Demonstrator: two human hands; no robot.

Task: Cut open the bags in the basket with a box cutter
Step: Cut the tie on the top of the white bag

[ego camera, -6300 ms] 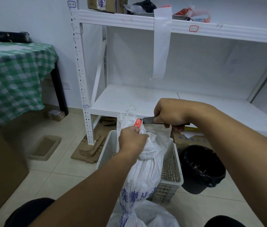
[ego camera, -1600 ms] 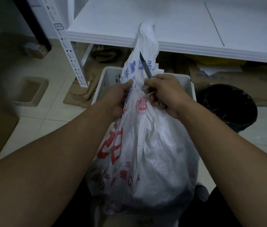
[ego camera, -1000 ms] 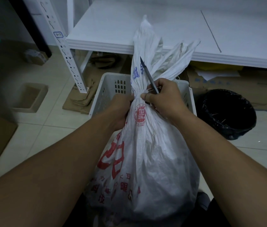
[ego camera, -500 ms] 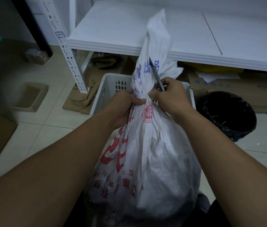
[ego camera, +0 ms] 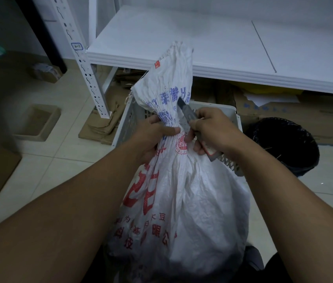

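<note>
A large white woven bag (ego camera: 192, 205) with red and blue print stands upright close in front of me, its top gathered into a neck. My left hand (ego camera: 151, 137) is clenched around that neck from the left. My right hand (ego camera: 212, 131) grips a grey box cutter (ego camera: 188, 114) on the right side of the neck, blade pointing up and away against the loose top of the bag. Behind the bag stands the white plastic basket (ego camera: 133, 117), its inside mostly hidden by the bag.
A white metal shelf (ego camera: 202, 45) runs across the back, its upright post (ego camera: 80, 64) at left. A black bin (ego camera: 284, 144) stands right of the basket. Flattened cardboard (ego camera: 100, 121) and a shallow tray (ego camera: 37, 123) lie on the tiled floor at left.
The loose top of the bag has flopped left and spread wider. The cutter sits lower, its blade closer to the neck. Both hands stay on the neck.
</note>
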